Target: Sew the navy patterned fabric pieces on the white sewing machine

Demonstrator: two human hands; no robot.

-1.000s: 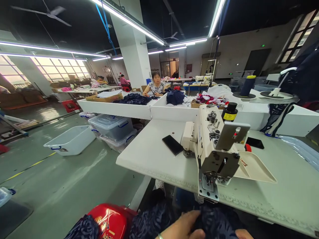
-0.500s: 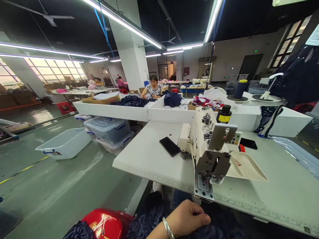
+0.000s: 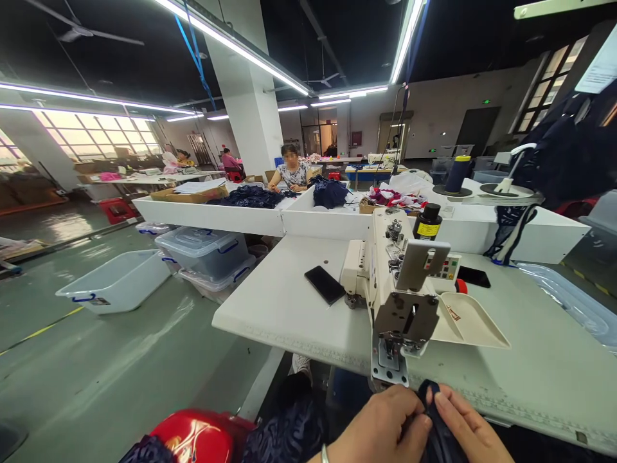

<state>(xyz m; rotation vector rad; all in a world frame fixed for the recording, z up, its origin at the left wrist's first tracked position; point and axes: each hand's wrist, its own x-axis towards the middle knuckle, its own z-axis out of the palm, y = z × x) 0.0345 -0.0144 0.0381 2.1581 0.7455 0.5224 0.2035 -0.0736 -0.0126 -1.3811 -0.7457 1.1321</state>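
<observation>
Both hands are seen at six o'clock, low in the view: the left hand [image 3: 385, 427] and the right hand [image 3: 470, 431] are closed together, fingertips pinched on a strip of dark navy fabric [image 3: 436, 424] held between them, just below the foot of the sewing machine [image 3: 400, 289]. More dark patterned cloth [image 3: 286, 431] is bunched at seven o'clock beside a red stool [image 3: 205, 437]. A black phone [image 3: 325, 284] is laid on the white table [image 3: 289, 302] at eleven o'clock of the hands.
</observation>
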